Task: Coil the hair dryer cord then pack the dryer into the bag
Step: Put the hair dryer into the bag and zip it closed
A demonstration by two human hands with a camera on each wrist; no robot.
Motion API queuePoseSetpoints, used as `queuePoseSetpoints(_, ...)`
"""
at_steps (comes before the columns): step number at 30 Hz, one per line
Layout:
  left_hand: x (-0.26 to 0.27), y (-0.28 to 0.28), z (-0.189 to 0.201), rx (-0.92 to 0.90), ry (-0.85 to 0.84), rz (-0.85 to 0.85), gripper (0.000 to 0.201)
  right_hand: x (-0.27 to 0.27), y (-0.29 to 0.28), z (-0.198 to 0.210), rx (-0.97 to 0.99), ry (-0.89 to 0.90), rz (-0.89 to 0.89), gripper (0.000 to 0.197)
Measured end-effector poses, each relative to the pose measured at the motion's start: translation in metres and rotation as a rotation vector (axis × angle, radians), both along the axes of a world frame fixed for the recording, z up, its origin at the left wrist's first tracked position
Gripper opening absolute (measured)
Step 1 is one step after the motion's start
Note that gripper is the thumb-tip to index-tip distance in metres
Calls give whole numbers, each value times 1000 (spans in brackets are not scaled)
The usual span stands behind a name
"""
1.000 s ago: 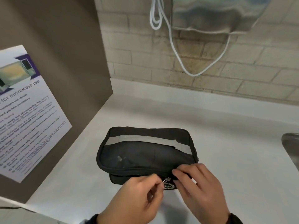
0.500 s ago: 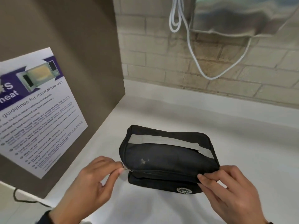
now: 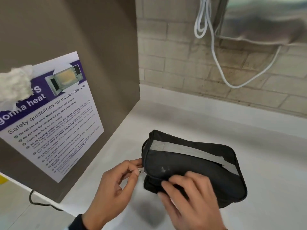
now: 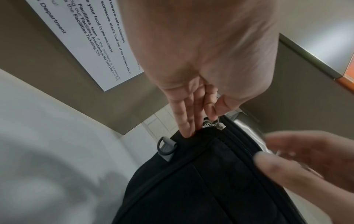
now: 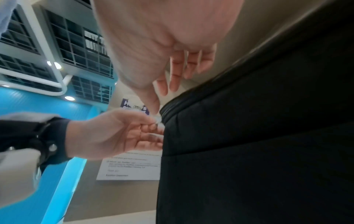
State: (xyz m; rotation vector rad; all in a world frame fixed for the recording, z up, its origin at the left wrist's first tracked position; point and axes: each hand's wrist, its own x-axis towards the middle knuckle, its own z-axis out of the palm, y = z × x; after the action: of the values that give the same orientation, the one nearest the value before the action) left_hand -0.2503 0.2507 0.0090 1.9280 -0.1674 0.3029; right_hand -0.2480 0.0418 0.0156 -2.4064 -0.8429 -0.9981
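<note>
A black zip bag [image 3: 191, 168] with a grey strap lies on the white counter [image 3: 249, 130]. My left hand [image 3: 138, 170] pinches the metal zipper pull [image 3: 141, 171] at the bag's left front corner. The left wrist view shows thumb and forefinger on the pull [image 4: 220, 126], with the other fingers touching the bag [image 4: 191, 181]. My right hand [image 3: 176, 185], blurred by motion, lies with straight fingers over the bag's front edge; it is also seen in the right wrist view [image 5: 182, 75]. No hair dryer or its cord shows in any view.
A brown panel with a microwave safety poster [image 3: 49, 113] stands close on the left, with a white tissue wad [image 3: 15, 85] on it. A white cable [image 3: 216, 63] hangs from a steel dispenser [image 3: 265, 22] on the brick wall. A black cord [image 3: 38, 201] runs under the panel.
My left hand has drawn the zipper pull from the front middle of the bag to its left corner. My right hand has slid from the front right corner leftward across the bag.
</note>
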Motion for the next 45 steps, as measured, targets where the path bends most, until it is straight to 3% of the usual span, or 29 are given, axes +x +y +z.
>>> queuePoseSetpoints(5,-1,3,-2,-5,-7,-35,23,19,31,-4,-90,-80,-50,22)
queuePoseSetpoints(10,-1,5,-3,11,-18,-55,18,28,33,0,-129,-172,-10,7)
queuePoseSetpoints(13,1,4,-5,79,-92,1,9,29,32,3,-156,-174,12,5)
queuePoseSetpoints(16,5,5,-9,109,-165,97,15,27,31,6,-171,-150,35,7)
queuePoseSetpoints(21,11,1,-11,-39,-152,155,14,19,28,11,-150,-67,98,12)
queuePoseSetpoints(28,21,0,-11,-225,8,94,10,10,23,20,-111,48,154,17)
queuePoseSetpoints(35,31,-7,-7,-449,142,83,12,5,25,21,-81,53,151,16)
queuePoseSetpoints(45,36,-17,-5,-480,170,159,11,0,24,18,-90,91,139,12)
